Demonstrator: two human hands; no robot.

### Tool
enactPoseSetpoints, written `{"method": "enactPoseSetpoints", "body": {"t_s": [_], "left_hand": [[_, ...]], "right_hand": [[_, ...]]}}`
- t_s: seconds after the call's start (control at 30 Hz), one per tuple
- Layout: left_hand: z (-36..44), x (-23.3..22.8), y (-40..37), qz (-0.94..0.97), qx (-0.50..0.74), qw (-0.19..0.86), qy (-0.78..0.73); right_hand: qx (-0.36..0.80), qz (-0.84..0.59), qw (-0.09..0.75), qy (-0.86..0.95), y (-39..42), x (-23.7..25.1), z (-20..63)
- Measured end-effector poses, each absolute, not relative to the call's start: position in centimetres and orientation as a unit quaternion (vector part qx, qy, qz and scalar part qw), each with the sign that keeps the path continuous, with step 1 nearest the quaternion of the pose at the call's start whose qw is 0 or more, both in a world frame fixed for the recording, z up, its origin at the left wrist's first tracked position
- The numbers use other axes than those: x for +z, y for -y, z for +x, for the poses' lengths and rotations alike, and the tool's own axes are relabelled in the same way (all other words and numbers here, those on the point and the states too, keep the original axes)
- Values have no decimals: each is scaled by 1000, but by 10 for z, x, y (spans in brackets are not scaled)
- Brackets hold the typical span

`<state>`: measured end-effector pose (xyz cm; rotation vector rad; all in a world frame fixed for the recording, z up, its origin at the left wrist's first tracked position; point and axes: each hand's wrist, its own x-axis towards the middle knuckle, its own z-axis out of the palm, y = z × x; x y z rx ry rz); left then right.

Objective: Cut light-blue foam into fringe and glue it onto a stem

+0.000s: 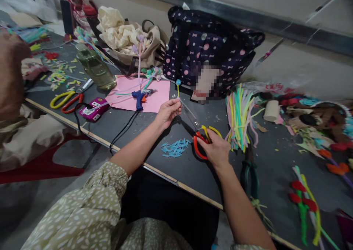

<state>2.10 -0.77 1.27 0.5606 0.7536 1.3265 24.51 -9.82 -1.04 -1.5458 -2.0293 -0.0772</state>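
Dark tabletop (176,169) litter surrounds me: blue scraps (175,148), glue gun (139,97) on pink paper (158,95). My left hand (166,113) pinches a blue-tipped stem (178,89) just above the table, fingers together. My right hand (216,149) grips scissors (199,130), fingers through the handles, blades at the stem.

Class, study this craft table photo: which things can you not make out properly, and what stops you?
Head view:
- Patch on the spotted bag: blurred out.
- Stem in the left hand: too thin to identify; blue tip only.
- Scissors: handles partly covered by the right hand.
- Person at left edge: cut off by the frame.
- Pliers: jaws hidden under pipe cleaners.
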Motion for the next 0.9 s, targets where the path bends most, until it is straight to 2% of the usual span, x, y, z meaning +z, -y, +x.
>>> {"method": "enactPoseSetpoints", "body": {"t_s": [0.9], "left_hand": [[19, 11, 6, 256, 588, 689, -338]], "right_hand": [[10, -606, 283, 744, 98, -10, 242]]}}
